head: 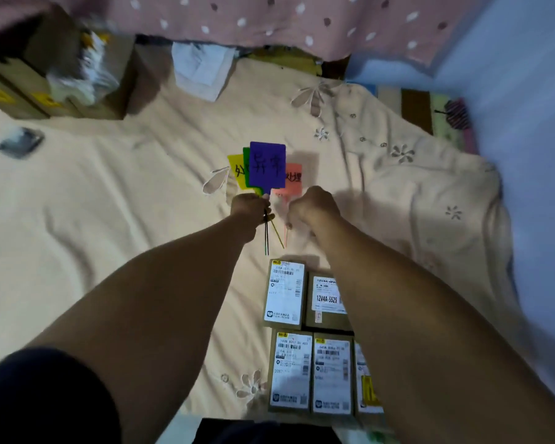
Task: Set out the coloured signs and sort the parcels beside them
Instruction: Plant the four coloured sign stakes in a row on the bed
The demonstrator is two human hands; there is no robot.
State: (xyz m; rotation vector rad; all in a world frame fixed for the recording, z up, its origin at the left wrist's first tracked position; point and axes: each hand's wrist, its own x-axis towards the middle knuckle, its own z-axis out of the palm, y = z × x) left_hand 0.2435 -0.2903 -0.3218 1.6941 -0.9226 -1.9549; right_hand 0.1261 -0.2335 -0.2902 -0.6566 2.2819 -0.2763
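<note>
Coloured signs (267, 165) on thin sticks, fanned upright, pinched in the left hand (250, 208); right hand (313, 206) fisted beside, over parcels (311, 341) on the bed (109, 200).

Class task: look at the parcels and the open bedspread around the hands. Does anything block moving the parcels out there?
Nothing visible does. The parcels lie grouped near the person, and the bedspread beyond is bare cloth. Both hands, left hand and right hand, are busy with the signs.

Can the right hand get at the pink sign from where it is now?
Probably yes. The right hand is closed just below the pink sign, beside the left hand holding the other signs, and nothing lies between them; whether it already grips the stem is unclear.
</note>
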